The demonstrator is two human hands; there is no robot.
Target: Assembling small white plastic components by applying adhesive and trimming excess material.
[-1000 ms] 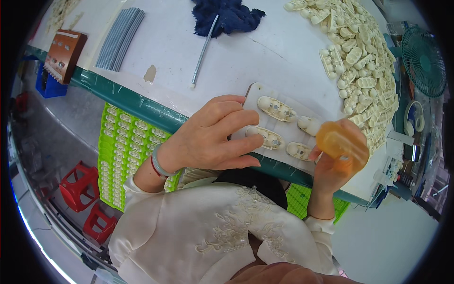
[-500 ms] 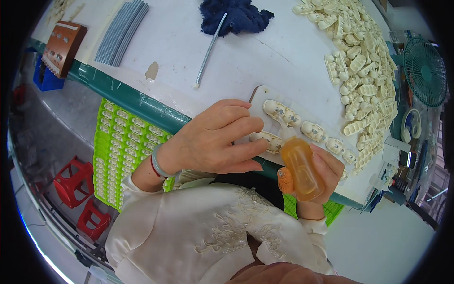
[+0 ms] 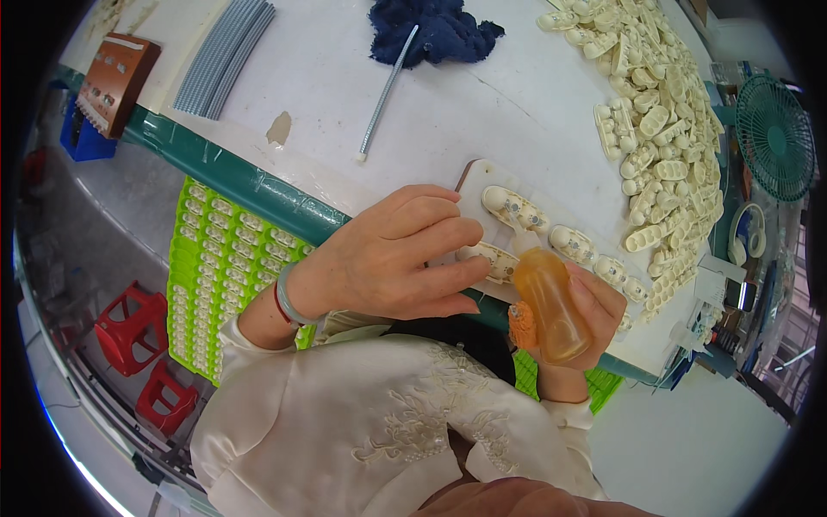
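My right hand (image 3: 600,310) is wrapped round a squeeze bottle (image 3: 553,306) of amber liquid. The bottle tilts, its thin pale nozzle pointing at a cream, capsule-shaped plastic part (image 3: 514,208) on a small white board (image 3: 487,175). Whether the tip touches that part, I cannot tell. An orange textured piece (image 3: 522,326) sits against the bottle's left side, by my fingers. My left hand (image 3: 401,254) hovers at the board's near left with bent fingers, thumb apart, nothing seen in it. Beside its fingertips lies another cream part (image 3: 489,261); more parts (image 3: 572,244) continue rightward along the board.
A large heap of cream parts (image 3: 663,168) covers the table's right side. Farther back are a dark blue cloth (image 3: 426,34), a thin rod (image 3: 388,95) and a bundle of grey-blue strips (image 3: 222,60). Green trays (image 3: 220,276) of parts lie below the table edge. A fan (image 3: 775,138) stands right.
Both hands stay nearly where they were. The view shifts slightly, and the bottle's nozzle keeps pointing at the same cream part.
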